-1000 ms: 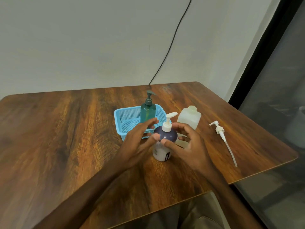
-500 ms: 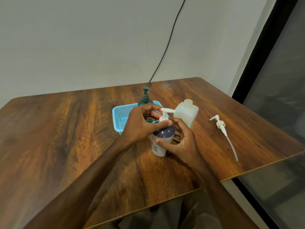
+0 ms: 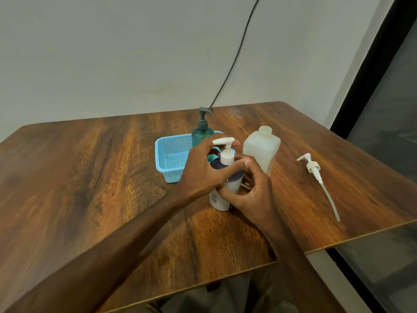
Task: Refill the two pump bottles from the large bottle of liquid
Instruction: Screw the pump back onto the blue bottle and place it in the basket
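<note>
A white pump bottle [image 3: 216,199] with a dark purple shoulder stands on the wooden table [image 3: 90,177] near the middle. My left hand [image 3: 203,170] wraps around its white pump head [image 3: 226,154] from the left. My right hand [image 3: 250,195] grips the bottle's body from the right. A green pump bottle [image 3: 202,129] stands upright in a blue basket [image 3: 173,154] just behind. The large translucent bottle [image 3: 261,150], uncapped, stands to the right of the white one.
A loose white pump with a long dip tube [image 3: 320,179] lies on the table at the right. A black cable [image 3: 234,57] runs down the wall behind. The table's right edge borders a dark glass panel [image 3: 388,123].
My left hand has gone from open beside the bottle to closed around the pump collar, and my right hand has slid down onto the bottle's body. The camera view shifted slightly.
</note>
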A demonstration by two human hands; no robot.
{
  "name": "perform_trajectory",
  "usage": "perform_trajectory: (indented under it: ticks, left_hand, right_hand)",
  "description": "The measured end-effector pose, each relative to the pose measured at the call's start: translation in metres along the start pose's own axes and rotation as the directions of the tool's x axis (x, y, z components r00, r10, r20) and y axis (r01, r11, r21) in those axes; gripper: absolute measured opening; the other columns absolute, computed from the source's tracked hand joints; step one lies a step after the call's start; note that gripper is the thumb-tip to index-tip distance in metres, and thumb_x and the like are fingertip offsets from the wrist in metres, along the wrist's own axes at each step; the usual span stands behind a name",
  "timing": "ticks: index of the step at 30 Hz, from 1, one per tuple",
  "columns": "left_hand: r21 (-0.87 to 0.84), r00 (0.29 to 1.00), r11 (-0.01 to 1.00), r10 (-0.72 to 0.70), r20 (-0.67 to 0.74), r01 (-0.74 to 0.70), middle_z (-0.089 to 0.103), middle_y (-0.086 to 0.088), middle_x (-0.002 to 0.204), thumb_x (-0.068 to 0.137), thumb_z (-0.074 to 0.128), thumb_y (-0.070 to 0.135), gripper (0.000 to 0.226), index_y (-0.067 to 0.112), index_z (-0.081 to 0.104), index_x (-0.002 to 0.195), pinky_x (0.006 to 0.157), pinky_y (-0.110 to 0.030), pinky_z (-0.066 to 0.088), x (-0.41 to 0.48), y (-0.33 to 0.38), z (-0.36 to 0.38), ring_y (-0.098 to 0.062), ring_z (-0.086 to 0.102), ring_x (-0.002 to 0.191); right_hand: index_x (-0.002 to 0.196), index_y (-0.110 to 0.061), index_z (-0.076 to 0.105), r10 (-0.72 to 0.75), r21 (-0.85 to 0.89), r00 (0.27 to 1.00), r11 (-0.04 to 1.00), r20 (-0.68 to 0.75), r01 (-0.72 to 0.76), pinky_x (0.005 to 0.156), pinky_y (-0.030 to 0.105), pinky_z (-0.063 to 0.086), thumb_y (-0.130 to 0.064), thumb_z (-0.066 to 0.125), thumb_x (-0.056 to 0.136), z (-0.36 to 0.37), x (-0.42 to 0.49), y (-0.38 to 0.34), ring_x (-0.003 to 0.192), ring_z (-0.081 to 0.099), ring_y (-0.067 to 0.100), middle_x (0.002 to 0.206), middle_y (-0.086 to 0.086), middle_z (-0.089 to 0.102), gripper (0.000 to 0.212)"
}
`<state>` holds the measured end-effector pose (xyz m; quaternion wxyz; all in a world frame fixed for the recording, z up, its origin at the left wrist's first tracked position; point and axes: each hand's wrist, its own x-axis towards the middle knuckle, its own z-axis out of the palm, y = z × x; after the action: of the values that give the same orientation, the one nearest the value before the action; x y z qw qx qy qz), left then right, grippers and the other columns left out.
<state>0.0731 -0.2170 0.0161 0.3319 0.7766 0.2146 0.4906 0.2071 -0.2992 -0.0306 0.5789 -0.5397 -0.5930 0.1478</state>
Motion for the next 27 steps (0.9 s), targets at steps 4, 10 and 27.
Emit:
perform_trajectory:
  ticks: [4, 10, 27]
  left_hand:
    - [-0.058, 0.998, 0.998, -0.033, -0.05, 0.03, 0.075, 0.012, 0.098, 0.076, 0.089, 0.045, 0.037, 0.04, 0.067, 0.105, 0.082, -0.032, 0.062, -0.001, -0.001, -0.01, -0.018, 0.074, 0.093]
    - [-0.155, 0.996, 0.985, -0.061, 0.063, 0.071, 0.08, 0.002, 0.11, 0.087, 0.076, 0.018, 0.03, 0.011, 0.072, 0.116, 0.093, -0.035, 0.06, -0.003, -0.008, -0.012, -0.016, 0.075, 0.106]
    - [-0.033, 0.996, 0.999, -0.01, 0.092, 0.013, 0.079, 0.015, 0.097, 0.08, 0.087, 0.047, 0.029, 0.038, 0.076, 0.106, 0.082, -0.028, 0.064, 0.005, 0.004, -0.023, -0.01, 0.076, 0.092]
  right_hand:
    - [0.13, -0.027, 0.051, -0.017, 0.058, 1.0, 0.998, 0.0, 0.017, 0.09, 0.019, 0.055, -0.041, 0.085, 0.074, -0.001, 0.001, -0.001, 0.121, 0.059, 0.007, 0.127, -0.018, 0.06, 0.067]
    - [0.134, -0.027, 0.05, -0.027, 0.047, 1.0, 0.999, -0.003, 0.027, 0.09, 0.012, 0.051, -0.041, 0.086, 0.073, 0.0, 0.001, -0.001, 0.121, 0.059, 0.005, 0.13, -0.018, 0.06, 0.072]
    - [0.132, -0.024, 0.051, -0.022, 0.099, 1.0, 0.995, 0.008, 0.021, 0.088, 0.026, 0.058, -0.041, 0.087, 0.074, -0.002, 0.002, 0.0, 0.12, 0.061, 0.015, 0.128, -0.008, 0.062, 0.071]
